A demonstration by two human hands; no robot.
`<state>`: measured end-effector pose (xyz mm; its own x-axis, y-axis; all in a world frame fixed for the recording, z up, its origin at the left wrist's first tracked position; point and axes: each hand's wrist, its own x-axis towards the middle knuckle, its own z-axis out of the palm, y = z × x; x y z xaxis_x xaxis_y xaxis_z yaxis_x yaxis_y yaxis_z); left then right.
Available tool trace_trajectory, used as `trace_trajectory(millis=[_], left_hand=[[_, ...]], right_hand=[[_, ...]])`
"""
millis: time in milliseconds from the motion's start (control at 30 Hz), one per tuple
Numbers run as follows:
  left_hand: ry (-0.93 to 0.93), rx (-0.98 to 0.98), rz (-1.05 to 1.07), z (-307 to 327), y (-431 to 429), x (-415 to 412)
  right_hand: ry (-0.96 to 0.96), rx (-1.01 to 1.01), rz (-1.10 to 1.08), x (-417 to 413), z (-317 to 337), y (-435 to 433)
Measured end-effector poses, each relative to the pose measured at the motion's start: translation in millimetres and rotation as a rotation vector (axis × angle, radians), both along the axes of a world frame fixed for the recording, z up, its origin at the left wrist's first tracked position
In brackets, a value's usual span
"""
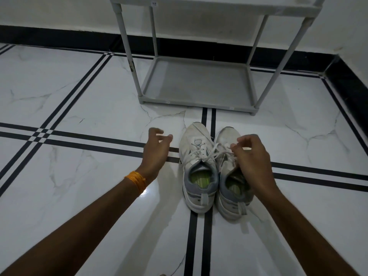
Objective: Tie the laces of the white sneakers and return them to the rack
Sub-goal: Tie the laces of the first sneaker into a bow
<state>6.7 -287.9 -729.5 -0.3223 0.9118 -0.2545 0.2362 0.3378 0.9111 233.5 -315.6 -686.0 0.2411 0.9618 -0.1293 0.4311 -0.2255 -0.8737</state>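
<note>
Two white sneakers with grey collars stand side by side on the floor, toes pointing away from me. The left sneaker [196, 154] has loose white laces trailing across toward the right one. My right hand [252, 158] rests over the right sneaker [227, 170], fingers pinched on its lace near the tongue. My left hand [157, 148] hovers to the left of the left sneaker, fingers spread and curled, holding nothing. An orange thread band circles my left wrist. The grey shoe rack [199, 84] stands just beyond the sneakers, its bottom shelf bare.
White marble floor tiles [79, 108] with black double stripes surround the shoes. A white wall with a black skirting [59, 36] runs behind the rack, and a corner [342, 62] lies at the far right. The rack's upper shelf [219, 5] crosses the top edge.
</note>
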Motion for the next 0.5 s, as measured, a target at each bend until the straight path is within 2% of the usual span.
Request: trace_trajectory(millis=[67, 100, 200, 300, 333, 500], left_hand=[[0.238, 0.255, -0.282, 0.6, -5.0, 4.4], [0.332, 0.329, -0.457, -1.0, -4.8, 8.8], [0.511, 0.367, -0.817, -1.0, -5.9, 21.4], [0.545, 0.378, -0.858, -7.9, -4.9, 18.9], [0.56, 0.402, -0.847, -9.7, -5.3, 16.2], [0.685, 0.436, -0.83, -12.2, -5.8, 20.1]], right_hand=[[-0.29, 0.233, 0.069, -10.8, 11.8, -7.0], [-0.347, 0.309, 0.152, -18.6, 14.7, -9.7], [-0.564, 0.312, 0.517, -40.8, 1.7, -9.1], [-0.888, 0.117, 0.649, -40.0, -16.5, -2.3], [-0.926, 0.083, 0.65, -36.3, -19.7, -1.6], [-0.861, 0.079, 0.607, -31.3, -27.5, -4.3]])
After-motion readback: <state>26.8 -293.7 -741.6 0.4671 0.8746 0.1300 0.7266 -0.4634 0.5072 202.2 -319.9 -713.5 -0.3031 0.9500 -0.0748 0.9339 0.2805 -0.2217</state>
